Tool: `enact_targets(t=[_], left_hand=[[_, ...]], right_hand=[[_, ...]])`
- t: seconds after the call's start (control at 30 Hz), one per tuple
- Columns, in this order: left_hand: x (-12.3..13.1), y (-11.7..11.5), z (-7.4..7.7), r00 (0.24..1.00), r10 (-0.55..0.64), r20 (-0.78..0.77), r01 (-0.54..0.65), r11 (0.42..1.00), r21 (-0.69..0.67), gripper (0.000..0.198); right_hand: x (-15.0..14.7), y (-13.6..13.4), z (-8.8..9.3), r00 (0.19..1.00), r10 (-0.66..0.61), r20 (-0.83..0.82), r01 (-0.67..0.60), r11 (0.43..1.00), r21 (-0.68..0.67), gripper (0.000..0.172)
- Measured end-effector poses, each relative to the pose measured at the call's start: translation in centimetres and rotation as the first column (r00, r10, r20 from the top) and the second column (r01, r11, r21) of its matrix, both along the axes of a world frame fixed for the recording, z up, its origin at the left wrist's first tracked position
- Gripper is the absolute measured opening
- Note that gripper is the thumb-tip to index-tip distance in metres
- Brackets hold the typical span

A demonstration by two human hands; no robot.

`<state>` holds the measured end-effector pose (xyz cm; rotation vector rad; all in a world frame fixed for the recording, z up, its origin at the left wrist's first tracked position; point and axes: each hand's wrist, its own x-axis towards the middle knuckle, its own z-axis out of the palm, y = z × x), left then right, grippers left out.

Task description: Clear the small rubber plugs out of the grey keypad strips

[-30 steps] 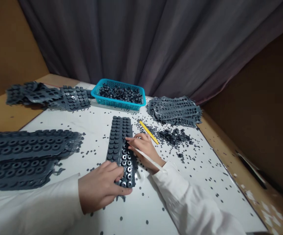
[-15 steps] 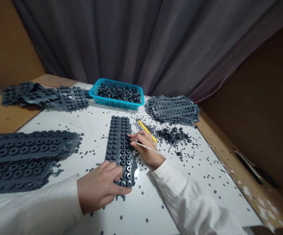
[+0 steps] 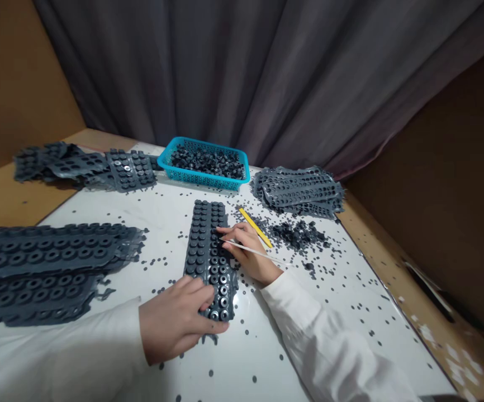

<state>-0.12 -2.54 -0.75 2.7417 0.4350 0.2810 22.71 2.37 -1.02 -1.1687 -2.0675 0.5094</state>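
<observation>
A dark grey rubber sheet with rows of round raised pieces (image 3: 202,234) lies lengthwise on the white table. Across its near end rests my left hand (image 3: 181,315), thumb along the bottom edge and fingers curled on the left side, gripping it. My right hand (image 3: 248,251) is over the sheet's right edge, pinching a thin white stick (image 3: 259,252) whose tip is at the right-hand rows. Several pieces in the near right rows show pale ring-like centres. Beside my right hand lies a yellow strip (image 3: 256,228).
Behind stands a blue basket (image 3: 202,177) of small dark parts. Perforated sheets (image 3: 298,190) are stacked at the back right, near a pile of dark bits (image 3: 299,234). More studded sheets (image 3: 53,251) lie left. Small discs are scattered over the table (image 3: 321,335).
The whole view has shifted slightly, so things appear a little further right. My right hand sits slightly further left relative to the sheet; my left hand keeps its hold.
</observation>
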Motion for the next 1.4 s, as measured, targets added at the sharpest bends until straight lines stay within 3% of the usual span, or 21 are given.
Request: enact_targets(t=[0.33,0.5,0.63,0.8,0.9,1.2,1.3,1.4], left_hand=[[0.1,0.0,0.2,1.0,-0.002,-0.006,0.002,1.0,-0.007,0.047],[0.0,0.0,-0.1,1.0,0.0,-0.003,0.0,1.0,-0.008,0.05],[0.0,0.1,0.1,1.0,-0.018,0.011,0.018,1.0,-0.009,0.05],[0.0,0.1,0.2,1.0,-0.018,0.006,0.018,1.0,-0.002,0.05],[0.0,0.1,0.1,1.0,-0.011,0.004,0.011,1.0,0.001,0.05],[-0.1,0.1,-0.2,1.0,-0.013,0.008,0.013,1.0,-0.021,0.05],[-0.1,0.1,-0.1,1.0,-0.02,0.014,0.02,0.999,-0.027,0.051],[0.0,0.1,0.0,1.0,-0.019,0.008,0.019,0.999,-0.028,0.05]], right_hand=[[-0.2,0.2,-0.1,0.999,0.042,0.028,-0.042,0.999,0.002,0.012],[-0.1,0.8,-0.5,0.979,-0.092,0.181,0.075,0.992,0.099,0.014],[0.6,1.3,-0.6,0.969,-0.224,0.102,0.21,0.969,0.129,0.013],[1.0,0.8,-0.5,0.994,-0.082,-0.078,0.085,0.995,0.046,0.011],[0.8,0.6,-0.7,0.996,-0.027,-0.088,0.03,0.999,0.026,0.014],[0.8,1.8,-0.4,0.965,-0.169,0.2,0.152,0.984,0.097,0.012],[0.9,2.0,-0.2,0.961,-0.234,0.149,0.219,0.969,0.113,0.012],[0.6,1.8,-0.1,0.988,-0.157,0.016,0.154,0.984,0.094,0.009]])
